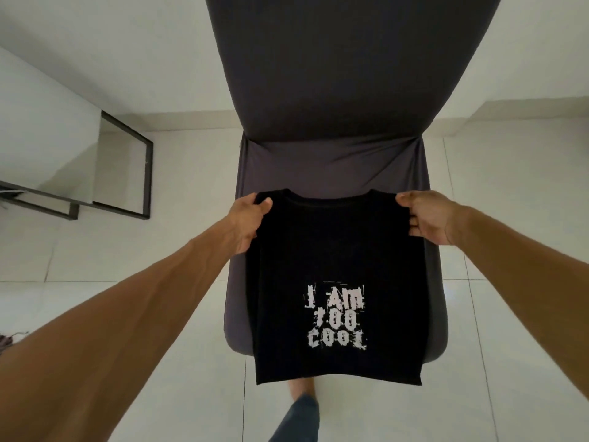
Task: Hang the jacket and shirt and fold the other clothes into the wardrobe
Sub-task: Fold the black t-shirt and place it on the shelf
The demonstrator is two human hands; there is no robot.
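Note:
A black T-shirt (334,256) with white print reading "I AM TOO COOL" hangs in front of me, its sleeves folded in so it forms a narrow rectangle. My left hand (247,218) pinches its left shoulder and my right hand (425,215) pinches its right shoulder, holding it up over a chair seat. The lower hem hangs past the seat's front edge. No jacket, shirt or wardrobe is in view.
A dark grey covered chair (318,90) with a tall back stands directly ahead on white floor tiles. A black-framed mirror or glass panel (127,164) leans at the left. My foot and trouser leg (299,409) show below the T-shirt. Some fabric (6,341) peeks in at the left edge.

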